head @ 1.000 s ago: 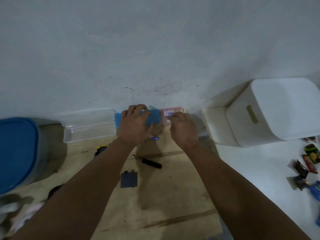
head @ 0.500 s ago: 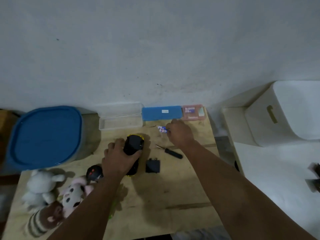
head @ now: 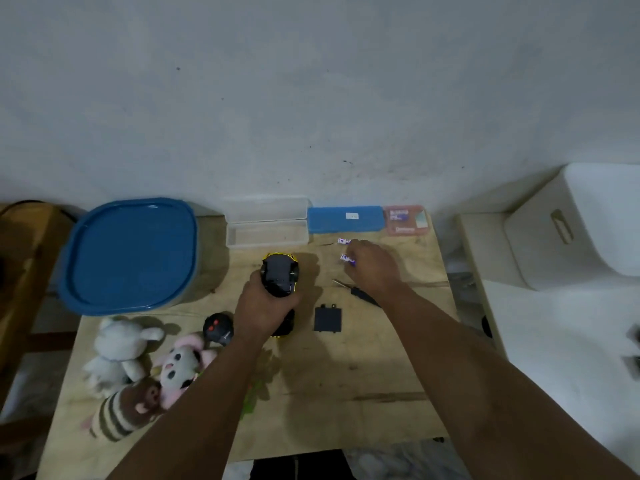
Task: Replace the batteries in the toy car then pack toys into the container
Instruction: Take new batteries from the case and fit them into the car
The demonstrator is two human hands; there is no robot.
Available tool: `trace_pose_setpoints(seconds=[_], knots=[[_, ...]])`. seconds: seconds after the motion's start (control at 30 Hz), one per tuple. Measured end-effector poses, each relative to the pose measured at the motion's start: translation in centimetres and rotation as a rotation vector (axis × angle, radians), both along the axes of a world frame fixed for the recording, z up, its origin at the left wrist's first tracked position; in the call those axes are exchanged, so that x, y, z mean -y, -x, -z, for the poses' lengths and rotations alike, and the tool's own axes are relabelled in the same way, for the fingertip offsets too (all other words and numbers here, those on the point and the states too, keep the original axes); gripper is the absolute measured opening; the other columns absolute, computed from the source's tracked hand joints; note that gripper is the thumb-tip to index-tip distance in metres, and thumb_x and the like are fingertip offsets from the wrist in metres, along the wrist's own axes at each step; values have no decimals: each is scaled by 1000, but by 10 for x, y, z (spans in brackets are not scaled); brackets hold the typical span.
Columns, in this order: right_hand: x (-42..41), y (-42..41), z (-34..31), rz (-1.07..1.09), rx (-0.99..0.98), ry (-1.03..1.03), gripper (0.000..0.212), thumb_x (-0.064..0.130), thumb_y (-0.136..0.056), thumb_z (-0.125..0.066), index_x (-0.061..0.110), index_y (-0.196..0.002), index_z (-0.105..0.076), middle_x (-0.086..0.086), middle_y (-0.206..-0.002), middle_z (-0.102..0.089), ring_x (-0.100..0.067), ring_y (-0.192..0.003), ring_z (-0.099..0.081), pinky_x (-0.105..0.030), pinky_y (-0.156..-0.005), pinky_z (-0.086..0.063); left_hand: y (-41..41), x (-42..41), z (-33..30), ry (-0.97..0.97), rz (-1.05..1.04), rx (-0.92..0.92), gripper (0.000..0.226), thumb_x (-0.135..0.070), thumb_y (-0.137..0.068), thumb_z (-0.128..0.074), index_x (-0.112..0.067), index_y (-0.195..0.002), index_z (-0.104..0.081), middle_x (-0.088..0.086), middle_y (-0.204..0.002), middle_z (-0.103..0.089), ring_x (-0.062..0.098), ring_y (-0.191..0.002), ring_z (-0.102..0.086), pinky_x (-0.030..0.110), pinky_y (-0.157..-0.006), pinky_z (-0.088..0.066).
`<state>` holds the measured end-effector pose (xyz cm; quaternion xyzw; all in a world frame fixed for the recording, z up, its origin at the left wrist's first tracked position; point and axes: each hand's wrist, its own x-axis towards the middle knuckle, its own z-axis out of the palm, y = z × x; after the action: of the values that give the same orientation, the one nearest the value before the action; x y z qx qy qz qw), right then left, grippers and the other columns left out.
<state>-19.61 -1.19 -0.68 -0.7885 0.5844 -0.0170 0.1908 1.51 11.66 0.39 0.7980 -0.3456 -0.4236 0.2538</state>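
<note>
The yellow toy car lies upside down on the wooden table, black underside up. My left hand grips its rear half. My right hand is closed on a white and purple battery; a second battery lies just beyond it. The black battery cover rests right of the car. A black-handled screwdriver sits partly under my right wrist. The blue-lidded container stands at the back left.
Three plush toys and a round black remote lie at the left front. An open clear box, a blue case and a pink pack line the wall. A white bin stands right of the table.
The view has dropped from the wall to the table. My left hand left the blue case and took hold of the car. My right hand stays at the batteries.
</note>
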Motion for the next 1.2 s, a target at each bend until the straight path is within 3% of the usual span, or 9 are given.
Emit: trace_pose_setpoints(seconds=[0.1,0.23,0.37,0.5,0.67,0.83,0.97,1.1,1.2], knots=[[-17,-3,-25,126,232,-8,36,21,-92,-64,25,-127,-59,-2,-101,-68,-19,-87,-63,-34,-76,-53,-12,-7,-23,76,-107,-90,58,-38,-66,-86,-20,-113,-56,2,-104,-67,19,-90,-67,36,-72,-55],[-44,-23,-76,343,592,-85,25,14,-92,-65,22,-115,-72,-1,-100,-75,-9,-84,-68,-30,-82,-56,-29,-19,-64,99,-202,-313,58,-31,-77,-90,-20,-122,-56,2,-106,-71,15,-87,-70,30,-69,-54],[-71,-55,-134,430,932,-105,17,14,-92,-70,24,-106,-73,-2,-82,-77,-19,-74,-73,-36,-70,-58,-44,-26,-95,177,-311,-535,72,-36,-77,-92,-31,-137,-53,6,-122,-71,27,-104,-72,45,-87,-60],[-90,-91,-184,384,1147,-114,17,13,-90,-75,21,-106,-72,-1,-81,-78,-11,-68,-70,-22,-60,-53,-49,-27,-145,240,-396,-826,43,-52,-95,-69,-27,-129,-60,4,-118,-75,25,-104,-74,40,-81,-59],[-97,-129,-205,300,1091,-80,21,22,-85,-80,20,-104,-73,1,-78,-77,-13,-71,-72,-30,-69,-57,-61,-22,-169,258,-343,-1011,65,-69,-102,-39,-16,-124,-68,5,-92,-78,24,-89,-72,44,-90,-57],[-109,-144,-194,308,964,17,18,31,-82,-81,28,-95,-70,4,-80,-76,-10,-75,-73,-38,-73,-61,-60,-22,-165,215,-277,-1038,65,-65,-106,-31,-18,-133,-69,14,-124,-76,31,-113,-74,49,-97,-56],[-116,-141,-188,359,847,116,18,36,-84,-79,28,-98,-72,12,-89,-73,3,-78,-66,-22,-68,-57,-54,-25,-159,187,-249,-976,51,-57,-107,-39,-22,-131,-67,12,-126,-74,33,-112,-74,52,-96,-59],[-117,-137,-179,372,755,232,19,40,-84,-77,28,-99,-74,17,-93,-70,-4,-78,-66,-32,-71,-59,-45,-25,-158,191,-248,-981,50,-55,-108,-38,-22,-131,-68,10,-121,-76,31,-107,-76,46,-83,-61],[-118,-136,-174,392,704,287,26,44,-84,-78,26,-102,-77,10,-96,-61,-8,-82,-62,-36,-72,-57,-37,-22,-159,197,-280,-1065,54,-54,-109,-34,-18,-129,-69,15,-116,-78,33,-108,-75,49,-92,-59]])
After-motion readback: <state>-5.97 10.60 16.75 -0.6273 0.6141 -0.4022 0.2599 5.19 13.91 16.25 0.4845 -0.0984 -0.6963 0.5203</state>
